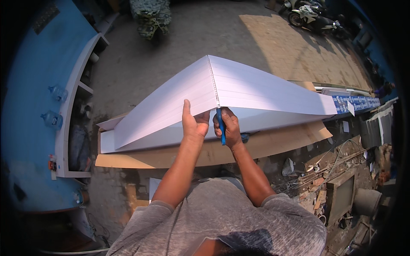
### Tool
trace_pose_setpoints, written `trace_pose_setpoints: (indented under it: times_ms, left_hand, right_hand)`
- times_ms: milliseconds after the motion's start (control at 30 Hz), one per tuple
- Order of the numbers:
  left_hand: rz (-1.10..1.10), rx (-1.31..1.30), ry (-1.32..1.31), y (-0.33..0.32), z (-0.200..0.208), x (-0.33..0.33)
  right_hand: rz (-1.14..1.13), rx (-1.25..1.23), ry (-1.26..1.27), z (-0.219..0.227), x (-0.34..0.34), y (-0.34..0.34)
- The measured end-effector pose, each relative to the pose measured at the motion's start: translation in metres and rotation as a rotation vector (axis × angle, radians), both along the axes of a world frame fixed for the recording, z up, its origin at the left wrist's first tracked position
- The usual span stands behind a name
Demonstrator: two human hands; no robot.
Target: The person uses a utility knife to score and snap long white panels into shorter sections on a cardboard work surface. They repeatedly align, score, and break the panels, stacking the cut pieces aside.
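A long white ribbed plastic panel (256, 87) rises to a peak in front of me, bent along a crosswise line where its hollow edge shows. My left hand (195, 123) holds its near edge just left of the bend, thumb over the top and fingers underneath, partly hidden. In my right hand (230, 127) is a blue-handled cutter (222, 130), gripped upright at the near end of the bend line. Its blade is too small to make out. Beneath the bent panel lies another white panel surface (265, 120).
Brown cardboard (171, 158) lies under the panels. At left, a white shelf unit (70, 111) stands by a blue wall, with water bottles (53, 119). Rubble and sticks (320, 179) litter the ground at right. A covered motorbike (151, 19) and parked motorbikes (314, 18) stand beyond.
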State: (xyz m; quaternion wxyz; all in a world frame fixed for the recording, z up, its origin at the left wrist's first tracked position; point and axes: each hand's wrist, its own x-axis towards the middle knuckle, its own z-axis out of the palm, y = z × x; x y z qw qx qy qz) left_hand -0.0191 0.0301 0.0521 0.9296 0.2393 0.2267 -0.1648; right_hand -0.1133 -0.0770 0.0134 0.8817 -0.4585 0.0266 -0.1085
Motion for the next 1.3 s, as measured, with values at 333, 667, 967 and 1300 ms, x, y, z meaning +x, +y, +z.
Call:
trace_pose_setpoints:
  times_ms: [333,667,967,1300]
  left_hand:
    - [0.001,0.024,0.037,0.025,-0.043,0.017]
    - [-0.032,0.0,-0.038,0.03,-0.058,0.009]
    - [0.016,-0.006,-0.026,0.031,-0.052,0.011]
    - [0.046,-0.02,-0.011,0.027,-0.05,0.014]
  right_hand:
    - [-0.016,-0.159,0.366,-0.076,-0.071,-0.027]
    - [-0.037,0.044,0.072,-0.171,0.163,-0.044]
    - [-0.051,0.008,-0.013,-0.173,0.174,-0.042]
    - [-0.066,-0.002,-0.038,-0.178,0.17,-0.044]
